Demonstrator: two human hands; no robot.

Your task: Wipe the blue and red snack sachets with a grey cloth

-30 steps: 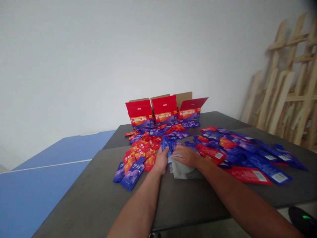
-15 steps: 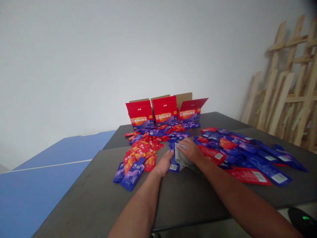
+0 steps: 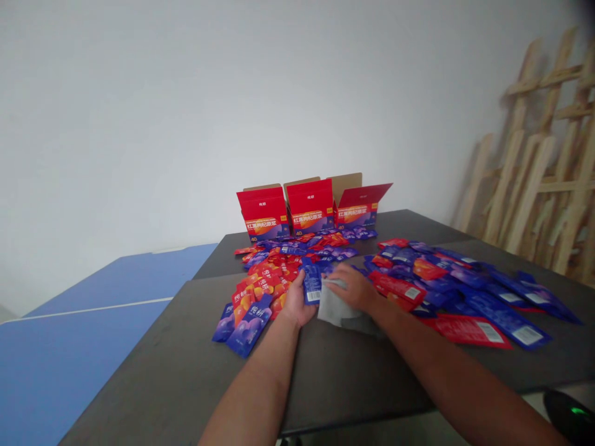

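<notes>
My left hand (image 3: 296, 302) is closed on a blue sachet (image 3: 312, 282), its barcode side turned up. Just to the right, my right hand (image 3: 352, 286) grips a grey cloth (image 3: 338, 308), which hangs down onto the dark table (image 3: 344, 378). Cloth and sachet are slightly apart. Left of my hands lies a spread of red and blue sachets (image 3: 264, 285), printed side up. On the right is a larger heap of blue and red sachets (image 3: 446, 279), several with barcodes showing.
Three open red cartons (image 3: 310, 214) stand in a row at the back, with more sachets (image 3: 320, 241) strewn before them. A blue table-tennis table (image 3: 116, 310) adjoins on the left. Wooden frames (image 3: 543, 161) lean against the wall at right. A black object (image 3: 564, 412) with a green light sits lower right.
The sachet in my left hand has moved left and up, away from the cloth. My right hand keeps the cloth, which now hangs flatter and farther left.
</notes>
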